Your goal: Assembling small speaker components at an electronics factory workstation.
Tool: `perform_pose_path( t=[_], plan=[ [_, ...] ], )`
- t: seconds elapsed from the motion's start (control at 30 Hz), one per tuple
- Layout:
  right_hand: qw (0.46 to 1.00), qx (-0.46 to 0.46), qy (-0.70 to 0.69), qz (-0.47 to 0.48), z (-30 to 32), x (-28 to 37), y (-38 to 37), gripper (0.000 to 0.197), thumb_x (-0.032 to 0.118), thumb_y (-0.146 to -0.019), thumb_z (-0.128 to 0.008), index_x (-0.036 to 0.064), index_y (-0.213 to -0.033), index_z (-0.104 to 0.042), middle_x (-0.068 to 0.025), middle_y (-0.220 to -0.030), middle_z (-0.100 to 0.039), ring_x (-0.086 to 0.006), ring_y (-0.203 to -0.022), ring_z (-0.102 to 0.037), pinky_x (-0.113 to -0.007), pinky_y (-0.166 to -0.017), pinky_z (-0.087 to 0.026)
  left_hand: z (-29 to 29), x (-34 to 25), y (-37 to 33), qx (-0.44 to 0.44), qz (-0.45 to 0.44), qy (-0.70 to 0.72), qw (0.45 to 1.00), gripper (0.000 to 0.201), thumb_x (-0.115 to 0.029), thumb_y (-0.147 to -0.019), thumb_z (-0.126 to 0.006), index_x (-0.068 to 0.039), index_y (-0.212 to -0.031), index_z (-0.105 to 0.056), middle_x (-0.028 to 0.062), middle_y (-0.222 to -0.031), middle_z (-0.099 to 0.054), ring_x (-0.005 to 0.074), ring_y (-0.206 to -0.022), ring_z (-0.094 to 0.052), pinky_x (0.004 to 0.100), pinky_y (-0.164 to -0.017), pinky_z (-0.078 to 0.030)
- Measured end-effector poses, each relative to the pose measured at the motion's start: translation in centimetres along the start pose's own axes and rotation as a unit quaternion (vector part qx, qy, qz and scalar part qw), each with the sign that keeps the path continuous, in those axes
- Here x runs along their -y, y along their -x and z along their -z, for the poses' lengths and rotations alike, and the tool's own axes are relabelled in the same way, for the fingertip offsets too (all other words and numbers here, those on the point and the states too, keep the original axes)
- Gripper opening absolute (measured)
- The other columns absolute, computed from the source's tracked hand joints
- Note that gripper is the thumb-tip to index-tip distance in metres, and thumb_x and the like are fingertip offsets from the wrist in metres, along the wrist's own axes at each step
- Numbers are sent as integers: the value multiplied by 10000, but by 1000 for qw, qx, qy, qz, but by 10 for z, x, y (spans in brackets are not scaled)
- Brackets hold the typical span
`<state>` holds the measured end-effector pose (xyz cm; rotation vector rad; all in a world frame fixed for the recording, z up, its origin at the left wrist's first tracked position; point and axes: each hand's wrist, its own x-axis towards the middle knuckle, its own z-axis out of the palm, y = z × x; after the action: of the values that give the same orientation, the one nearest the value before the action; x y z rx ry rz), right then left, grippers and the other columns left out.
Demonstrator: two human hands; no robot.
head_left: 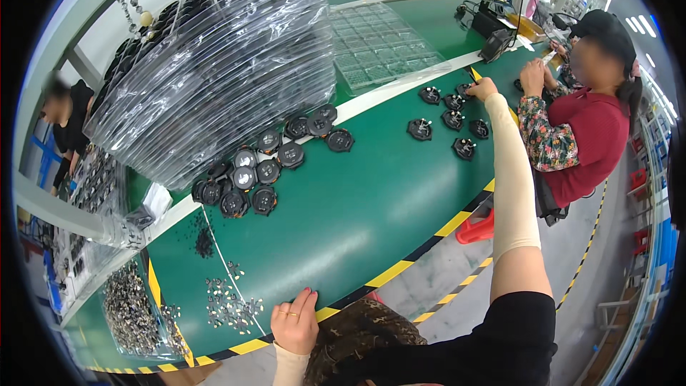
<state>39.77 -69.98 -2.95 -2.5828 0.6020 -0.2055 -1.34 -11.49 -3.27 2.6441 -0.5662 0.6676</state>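
Discs in black lie grouped toward the green table's right end, the right hand bent-fingered beside one, the left hand half-curled at the near rim, though whether either grips anything I cannot tell.

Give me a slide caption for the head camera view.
Head view: right hand at a group of black parts, left hand at the striped edge of the green table.
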Motion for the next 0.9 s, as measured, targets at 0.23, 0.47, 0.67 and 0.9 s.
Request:
perform_pose_path(
  t=[0.23, 0.47, 0.67, 0.9],
  plan=[
    [987, -105, 102, 61, 2, 44, 53, 424, 319, -703, -834, 116, -1042, -681, -132, -1154, -641, -288, -1019, -651, -397, -882, -512, 1, 0, -1, 10, 7, -8, 1000, 269, 35, -712, -672, -45, -965, -714, 37, -1029, -709, 186, -682, -537, 323, -606, -422],
    [970, -30, 203, 129, -4, 61, 78, 293, 280, -720, -814, 150, -927, -653, -110, -1079, -615, -318, -975, -656, -434, -819, -528, -1, 0, -2, 6, 6, -4, 1000, 278, 45, -712, -671, -48, -970, -718, 40, -1034, -710, 185, -686, -542, 325, -610, -423],
    [960, -94, 226, 134, -19, 73, 62, 275, 259, -750, -796, 143, -956, -656, -119, -1079, -620, -328, -942, -675, -444, -789, -543, 1, 0, 0, 5, 7, 0, 1000, 284, 42, -711, -673, -48, -976, -717, 41, -1040, -710, 189, -685, -548, 325, -611, -424],
    [948, -152, 134, 244, -39, 109, 58, 297, 291, -904, -645, 161, -1169, -679, -106, -1081, -691, -328, -957, -672, -433, -821, -537, 1, 0, -1, 12, 11, 0, 1000, 290, 31, -703, -685, -50, -981, -714, 37, -1033, -709, 190, -676, -547, 327, -612, -426]
  ],
)
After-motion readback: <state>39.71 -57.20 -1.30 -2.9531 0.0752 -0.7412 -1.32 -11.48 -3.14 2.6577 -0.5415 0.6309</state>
